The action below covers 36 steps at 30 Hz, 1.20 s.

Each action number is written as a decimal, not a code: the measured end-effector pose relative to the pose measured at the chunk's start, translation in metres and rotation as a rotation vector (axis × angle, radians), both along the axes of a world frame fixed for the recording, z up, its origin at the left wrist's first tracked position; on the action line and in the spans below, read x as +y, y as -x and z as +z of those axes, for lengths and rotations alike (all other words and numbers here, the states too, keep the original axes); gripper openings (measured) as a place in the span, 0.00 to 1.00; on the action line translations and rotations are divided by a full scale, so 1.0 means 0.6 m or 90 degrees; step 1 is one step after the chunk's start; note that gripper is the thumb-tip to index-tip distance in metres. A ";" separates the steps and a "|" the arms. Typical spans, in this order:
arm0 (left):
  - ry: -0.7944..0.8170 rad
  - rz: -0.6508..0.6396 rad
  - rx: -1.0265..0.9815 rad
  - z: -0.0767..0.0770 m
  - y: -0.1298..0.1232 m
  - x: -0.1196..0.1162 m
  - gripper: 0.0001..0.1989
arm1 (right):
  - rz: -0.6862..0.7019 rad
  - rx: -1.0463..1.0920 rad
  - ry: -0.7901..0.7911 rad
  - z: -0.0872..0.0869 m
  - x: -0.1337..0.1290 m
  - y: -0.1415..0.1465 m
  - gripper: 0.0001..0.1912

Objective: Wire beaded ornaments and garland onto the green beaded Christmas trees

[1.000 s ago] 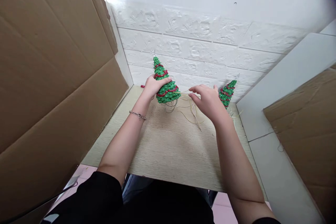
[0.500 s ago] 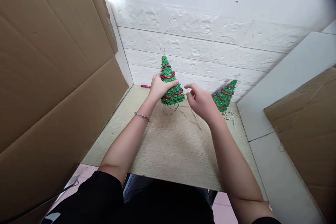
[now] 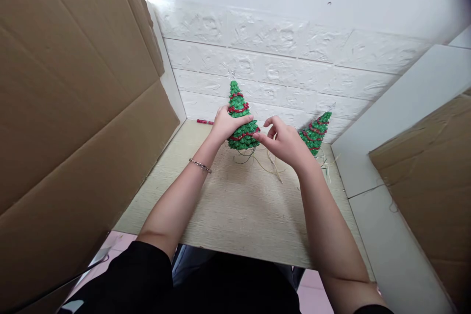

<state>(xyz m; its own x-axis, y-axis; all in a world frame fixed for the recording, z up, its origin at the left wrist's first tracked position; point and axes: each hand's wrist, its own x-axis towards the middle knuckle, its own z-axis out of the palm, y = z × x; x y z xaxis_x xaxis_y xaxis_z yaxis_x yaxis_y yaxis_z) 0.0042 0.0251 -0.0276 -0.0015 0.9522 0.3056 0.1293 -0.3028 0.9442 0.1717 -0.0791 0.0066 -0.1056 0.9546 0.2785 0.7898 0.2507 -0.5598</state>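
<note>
My left hand [image 3: 227,125] grips a small green Christmas tree ornament [image 3: 243,140] from its left side, thumb across the front. Red garlands wind round the tree, and a clear star [image 3: 231,74] tops it. It stands nearly upright, with thin dark and yellowish wires [image 3: 270,170] hanging from its base to the table. My right hand [image 3: 285,142] is at the tree's lower right edge. Its thumb is stretched out and its index finger bent, with a gap between them. The thumb tip is at the red garland; whether it touches I cannot tell.
A second, similar tree [image 3: 315,132] leans at the back right, with loose wires [image 3: 327,163] under it. A red pen-like stick [image 3: 204,121] lies at the back left of the wooden table [image 3: 235,211]. Cardboard [image 3: 81,88] flanks the left, and a white brick-patterned wall [image 3: 279,66] closes the back.
The held tree has shifted slightly right and turned a little in my left hand. My right thumb has stretched out toward the tree's lower edge, apart from the index finger.
</note>
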 end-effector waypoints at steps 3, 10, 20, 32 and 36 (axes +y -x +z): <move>0.001 -0.006 -0.007 0.001 0.001 -0.001 0.26 | -0.011 -0.023 0.022 -0.002 0.003 -0.001 0.16; -0.008 -0.033 -0.009 0.007 -0.001 -0.007 0.26 | -0.046 -0.064 0.074 -0.028 0.024 0.003 0.17; -0.021 -0.034 0.017 0.008 0.002 -0.006 0.32 | 0.002 0.006 0.138 -0.030 0.023 -0.004 0.22; -0.035 -0.064 0.007 0.018 0.006 -0.016 0.32 | 0.008 0.035 0.191 -0.034 0.033 -0.020 0.22; -0.077 -0.072 -0.071 0.016 0.009 -0.010 0.40 | 0.080 0.213 0.257 -0.035 0.046 -0.039 0.10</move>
<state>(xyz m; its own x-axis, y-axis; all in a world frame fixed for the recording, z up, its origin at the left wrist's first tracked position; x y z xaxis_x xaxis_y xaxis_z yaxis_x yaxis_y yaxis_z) -0.0011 0.0193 -0.0183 0.0637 0.9047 0.4213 -0.0149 -0.4213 0.9068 0.1953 -0.0517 -0.0143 -0.1939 0.9785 -0.0704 0.5302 0.0441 -0.8467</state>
